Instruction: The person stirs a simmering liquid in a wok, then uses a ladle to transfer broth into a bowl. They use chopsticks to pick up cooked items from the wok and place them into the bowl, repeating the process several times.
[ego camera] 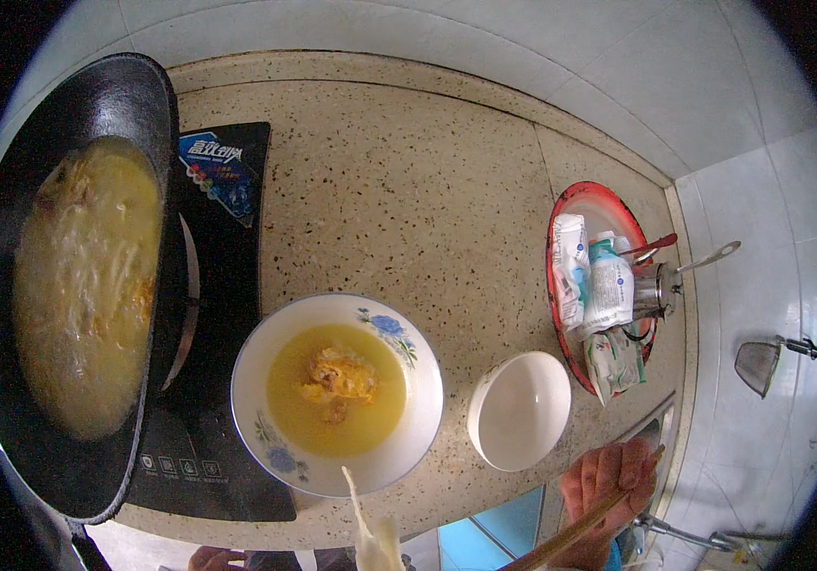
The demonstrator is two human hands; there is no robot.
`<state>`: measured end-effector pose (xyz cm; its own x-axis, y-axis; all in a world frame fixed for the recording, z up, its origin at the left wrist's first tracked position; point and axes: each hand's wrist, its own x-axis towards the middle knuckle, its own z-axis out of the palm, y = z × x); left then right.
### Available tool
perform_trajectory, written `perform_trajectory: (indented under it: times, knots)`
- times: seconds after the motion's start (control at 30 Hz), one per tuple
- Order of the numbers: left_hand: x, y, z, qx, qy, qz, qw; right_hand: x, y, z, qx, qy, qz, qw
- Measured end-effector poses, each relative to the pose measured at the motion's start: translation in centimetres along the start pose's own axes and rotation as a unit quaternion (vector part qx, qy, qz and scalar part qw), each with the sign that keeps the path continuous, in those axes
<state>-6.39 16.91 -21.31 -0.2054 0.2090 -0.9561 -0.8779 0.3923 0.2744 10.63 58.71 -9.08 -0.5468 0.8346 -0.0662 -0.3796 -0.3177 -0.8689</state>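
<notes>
My right hand (608, 485), at the lower right, grips wooden chopsticks (565, 524) that run down past the bottom rim of the picture. A pale noodle strand (358, 503) hangs over the near edge of a white soup bowl (419, 396) with blue flowers. Inside that bowl, yellowish broth (380, 432) surrounds a piece of fried egg (340, 375). My left hand (215, 558) shows only in part at the bottom edge; its grip is hidden. At the left, a black wok (105, 107) contains bubbling broth with noodles (87, 285).
Under the wok is a black induction cooker (223, 457). A smaller white bowl (519, 414) stands right of the soup bowl. Beyond it, a red-rimmed enamel tray (604, 196) bears packets (608, 285) and a metal container (654, 289). A strainer (758, 367) hangs on the tiled wall near a faucet (686, 532).
</notes>
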Motion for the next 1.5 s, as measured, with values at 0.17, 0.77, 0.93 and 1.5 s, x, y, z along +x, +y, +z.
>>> perform_trajectory:
  times: [0.17,0.77,0.93,1.5]
  knots:
    - [0.3,-0.4,-0.1,-0.008,-0.003,0.005,1.000,0.0,0.7,0.3,0.074,-0.064,-0.037,0.995]
    - [0.1,-0.2,0.5,-0.018,-0.041,0.032,0.998,1.8,-0.2,-0.1,0.142,-0.212,0.050,0.966]
    - [0.6,-0.6,0.1,-0.012,-0.029,0.021,0.999,1.8,-0.3,0.1,0.179,-0.182,0.065,0.965]
    - [0.7,-0.7,0.7,0.009,0.028,0.023,0.999,2.2,-1.3,-4.9,-0.068,-0.252,-0.061,0.963]
